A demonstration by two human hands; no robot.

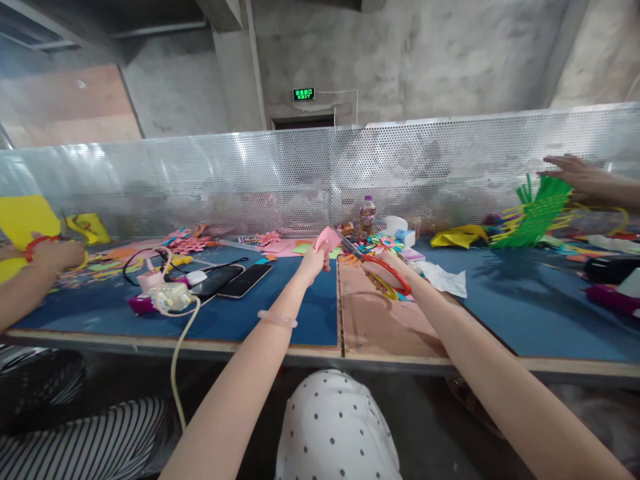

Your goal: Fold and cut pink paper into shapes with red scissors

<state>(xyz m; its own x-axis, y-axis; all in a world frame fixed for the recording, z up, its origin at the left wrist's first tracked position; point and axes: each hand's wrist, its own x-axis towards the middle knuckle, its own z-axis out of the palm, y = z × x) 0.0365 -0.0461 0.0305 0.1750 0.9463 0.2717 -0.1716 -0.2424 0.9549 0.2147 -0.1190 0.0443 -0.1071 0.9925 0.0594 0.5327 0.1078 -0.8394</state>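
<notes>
Head view: at the far left, a co-worker's hand [63, 255] is next to a big yellow paper [27, 223]. Then a dark phone [245, 281] lies on the blue mat [300, 320]. In the middle, the person's left hand [315, 262] holds a small pink paper [327, 239] above the table, fingers clamped on it. Just to the right, the person's right hand [396, 261] has its fingers closed around the red and yellow scissors [367, 258] (some fingers are hidden). The blades point toward the pink paper. Far right, another person's hand [580, 175] is by green paper strips [543, 215].
</notes>
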